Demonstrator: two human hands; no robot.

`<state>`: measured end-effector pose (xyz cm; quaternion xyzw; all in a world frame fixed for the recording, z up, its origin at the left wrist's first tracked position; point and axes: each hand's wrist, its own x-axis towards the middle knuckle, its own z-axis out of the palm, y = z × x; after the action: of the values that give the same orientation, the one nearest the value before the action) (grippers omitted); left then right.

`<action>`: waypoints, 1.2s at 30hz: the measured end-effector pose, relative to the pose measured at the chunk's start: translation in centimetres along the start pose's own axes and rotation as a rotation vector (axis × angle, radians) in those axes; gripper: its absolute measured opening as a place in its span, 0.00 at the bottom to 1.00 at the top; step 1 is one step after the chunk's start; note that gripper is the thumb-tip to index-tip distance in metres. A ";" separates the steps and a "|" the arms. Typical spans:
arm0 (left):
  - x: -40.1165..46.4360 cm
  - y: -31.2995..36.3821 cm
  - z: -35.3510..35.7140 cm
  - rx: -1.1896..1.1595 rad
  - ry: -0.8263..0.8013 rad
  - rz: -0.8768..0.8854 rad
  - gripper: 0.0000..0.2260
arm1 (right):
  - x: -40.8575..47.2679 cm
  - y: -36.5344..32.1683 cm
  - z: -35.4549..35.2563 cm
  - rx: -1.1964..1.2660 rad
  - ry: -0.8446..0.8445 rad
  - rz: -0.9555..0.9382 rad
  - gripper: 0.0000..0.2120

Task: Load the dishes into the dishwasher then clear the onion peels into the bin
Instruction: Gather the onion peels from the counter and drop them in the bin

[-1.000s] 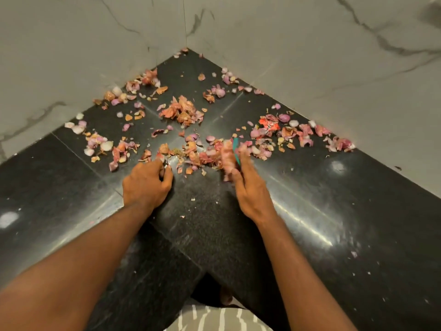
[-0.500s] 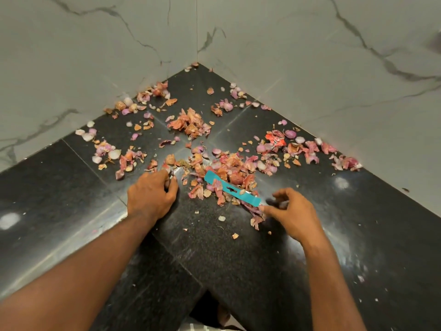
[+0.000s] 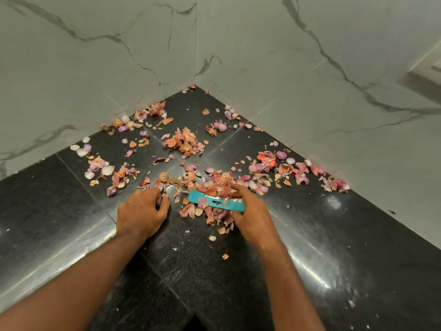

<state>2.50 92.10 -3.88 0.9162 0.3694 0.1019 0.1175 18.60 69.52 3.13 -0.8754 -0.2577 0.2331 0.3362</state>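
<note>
Two bare forearms reach forward from the bottom edge over a black speckled worktop (image 3: pixel 214 283) that fills a corner between pale marble-veined walls (image 3: pixel 310 68). Nearest, a few stray flakes of onion peel lie on the dark stone between the wrists. The left hand (image 3: pixel 140 213) rests knuckles-up on the worktop, its fingers (image 3: pixel 164 204) curled around something small and pale at the tips; what that is cannot be told. Just to its right, the right hand (image 3: pixel 250 216) has its fingers curled round the end of a teal scraper (image 3: pixel 214 200), a flat strip with a slot in its middle, lying low across a gathered heap of onion peels (image 3: pixel 214 187) and partly buried in them. Beyond both hands the peels, pink, orange and papery white, spread loosely over the worktop: a clump in the centre, a scatter along the left wall, and a longer band along the right wall, where a crumpled red wrapper (image 3: pixel 267 160) sits among them. A few last scraps reach into the very corner where the two walls meet. At the far right edge a pale ledge (image 3: pixel 427 77) juts from the wall.
</note>
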 end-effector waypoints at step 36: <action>0.1 0.1 0.1 0.021 -0.004 0.015 0.16 | -4.0 4.3 -2.5 0.494 -0.723 0.263 0.19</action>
<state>2.65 92.05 -3.91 0.9204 0.3632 0.0969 0.1077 18.29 63.16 2.71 -0.6565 -0.1818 0.6190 0.3908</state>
